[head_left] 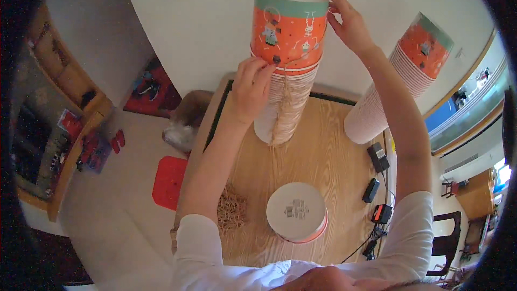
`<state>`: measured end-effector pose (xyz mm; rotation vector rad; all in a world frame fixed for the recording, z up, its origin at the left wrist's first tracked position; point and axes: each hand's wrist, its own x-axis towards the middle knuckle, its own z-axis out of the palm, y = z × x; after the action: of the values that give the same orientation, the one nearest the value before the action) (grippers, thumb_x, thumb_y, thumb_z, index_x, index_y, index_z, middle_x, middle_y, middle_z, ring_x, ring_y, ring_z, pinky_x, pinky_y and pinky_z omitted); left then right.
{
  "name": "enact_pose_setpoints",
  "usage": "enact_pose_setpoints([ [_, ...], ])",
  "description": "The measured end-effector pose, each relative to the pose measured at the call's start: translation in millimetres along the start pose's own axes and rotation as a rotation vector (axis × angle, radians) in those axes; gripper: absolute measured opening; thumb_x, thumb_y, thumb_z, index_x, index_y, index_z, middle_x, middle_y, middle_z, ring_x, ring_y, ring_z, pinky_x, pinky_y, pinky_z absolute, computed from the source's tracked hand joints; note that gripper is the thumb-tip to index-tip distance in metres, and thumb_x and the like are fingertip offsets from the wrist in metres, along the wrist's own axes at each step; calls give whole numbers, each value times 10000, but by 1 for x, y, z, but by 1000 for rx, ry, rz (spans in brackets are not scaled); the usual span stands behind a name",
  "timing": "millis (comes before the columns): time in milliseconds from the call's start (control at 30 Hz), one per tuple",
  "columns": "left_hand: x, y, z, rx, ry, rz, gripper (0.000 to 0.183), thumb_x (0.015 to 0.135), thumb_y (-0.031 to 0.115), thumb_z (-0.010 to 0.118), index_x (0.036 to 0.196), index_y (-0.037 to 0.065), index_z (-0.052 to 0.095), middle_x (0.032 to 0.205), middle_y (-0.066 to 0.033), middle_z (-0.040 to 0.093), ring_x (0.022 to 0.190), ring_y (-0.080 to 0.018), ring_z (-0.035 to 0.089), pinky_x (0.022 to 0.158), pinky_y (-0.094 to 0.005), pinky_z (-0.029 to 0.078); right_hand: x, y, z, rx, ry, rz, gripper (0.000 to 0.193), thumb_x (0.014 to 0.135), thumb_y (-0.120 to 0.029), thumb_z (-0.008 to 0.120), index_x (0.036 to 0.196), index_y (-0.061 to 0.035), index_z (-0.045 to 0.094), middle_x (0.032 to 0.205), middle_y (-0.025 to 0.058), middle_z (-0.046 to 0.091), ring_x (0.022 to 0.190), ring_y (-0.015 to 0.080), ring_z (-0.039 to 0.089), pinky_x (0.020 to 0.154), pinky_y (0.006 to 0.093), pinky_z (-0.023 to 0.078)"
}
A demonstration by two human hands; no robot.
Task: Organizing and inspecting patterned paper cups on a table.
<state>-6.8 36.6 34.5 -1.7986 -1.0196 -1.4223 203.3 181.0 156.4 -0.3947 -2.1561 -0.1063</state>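
Observation:
A tall stack of upside-down paper buckets [290, 35] stands on the table in front of me, its top one orange with a green band and printed figures. My left hand [252, 85] is closed at the lower rim of that top bucket. Its fingertips pinch the end of a thin cord handle [306, 55] that crosses the bucket's side. Many tan cord handles [285, 110] hang down the stack below. With fingers stretched out and apart, my right hand [349, 21] rests against the top bucket's upper right edge.
A second tall bucket stack [401, 73] leans at the right. Nearer me are a low upturned bucket [296, 211], a heap of tan cords [231, 208] and black power adapters [381, 214] with cables. A red stool [170, 182] stands left of the wooden table [328, 156].

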Motion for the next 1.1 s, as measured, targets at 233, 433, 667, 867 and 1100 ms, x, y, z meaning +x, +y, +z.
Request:
enact_pose_setpoints([
  [233,-6,5,-4,-8,-82,-17,321,681,-57,641,978,36,565,988,-130,521,948,-323,529,814,-416,481,-19,-15,13,81,44,203,609,807,29,542,1344,-182,347,1129,116,572,914,241,626,772,347,516],
  [433,-3,7,1,5,-68,-17,348,640,-38,640,974,46,587,982,-108,522,938,-309,534,775,-385,493,-81,1,39,111,88,336,321,791,82,526,1078,-59,553,1016,110,607,846,198,628,738,299,504],
  [667,-5,7,-2,3,-118,-39,335,649,-27,637,971,40,575,978,-116,521,941,-310,527,784,-386,487,-113,-31,44,-169,199,104,361,679,105,510,984,-69,594,1002,101,605,934,273,591,740,354,495],
  [867,-5,10,0,31,-121,-41,328,655,-9,642,972,39,573,986,-110,527,941,-307,532,775,-384,492,-122,-43,47,-10,151,195,418,660,122,490,1015,-73,594,1050,105,594,964,278,579,771,354,490],
  [1100,-5,11,-3,57,-160,-48,375,675,-8,630,1038,46,550,1004,-116,528,957,-306,538,779,-384,498,-119,-49,48,-17,124,246,451,692,163,423,1062,-55,556,1098,94,572,870,210,586,646,247,475],
])
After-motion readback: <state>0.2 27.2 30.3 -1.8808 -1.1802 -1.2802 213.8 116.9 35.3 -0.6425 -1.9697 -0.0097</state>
